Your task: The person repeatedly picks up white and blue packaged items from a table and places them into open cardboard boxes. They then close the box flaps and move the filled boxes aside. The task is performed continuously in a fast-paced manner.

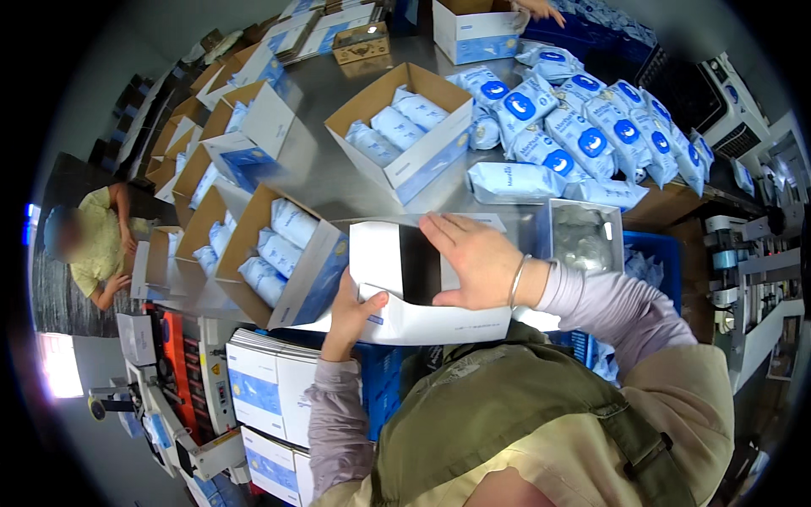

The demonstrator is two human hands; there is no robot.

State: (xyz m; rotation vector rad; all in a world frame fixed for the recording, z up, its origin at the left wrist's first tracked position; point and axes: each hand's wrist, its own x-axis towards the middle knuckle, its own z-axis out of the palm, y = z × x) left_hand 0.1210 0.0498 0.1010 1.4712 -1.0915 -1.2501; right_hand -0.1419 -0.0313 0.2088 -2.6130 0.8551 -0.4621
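White box (443,323) at the desk's (325,179) 6 o'clock edge. Left hand (345,311): half-closed grip, thumb and fingers pinching the box's 8 o'clock corner, presumably to steady it. Right hand (475,256): grip spread wide across the 2 o'clock side, seemingly pressing; firm hold cannot be told. Opening faces up; long axis roughly 9-to-3.

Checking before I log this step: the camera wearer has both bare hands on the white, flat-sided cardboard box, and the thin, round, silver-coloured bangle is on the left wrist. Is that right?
Not quite: the bangle is on the right wrist, as the head view shows. The camera wearer's bare left hand and right hand are both on the white cardboard box.
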